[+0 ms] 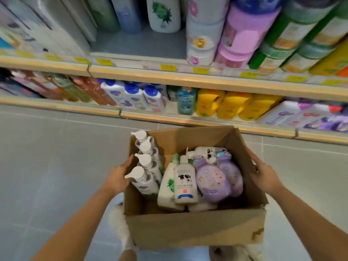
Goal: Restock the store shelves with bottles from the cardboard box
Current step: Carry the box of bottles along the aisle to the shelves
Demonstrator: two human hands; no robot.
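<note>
An open cardboard box (195, 228) is held in front of me above the floor. My left hand (118, 178) grips its left wall and my right hand (263, 176) grips its right wall. Inside, a row of white pump bottles (145, 178) stands along the left side. White cow-print bottles (185, 183) and two purple round bottles (212, 181) lie in the middle and right. The store shelves (188, 80) face me, stocked with bottles; a bare gap (139, 44) shows on the upper shelf.
Yellow bottles (231, 105) and blue-capped white bottles (135, 97) fill the lower shelf. Pink, white and green bottles (244, 34) crowd the upper right. Grey tiled floor (56, 157) lies below. White fluffy slippers (120, 223) show under the box.
</note>
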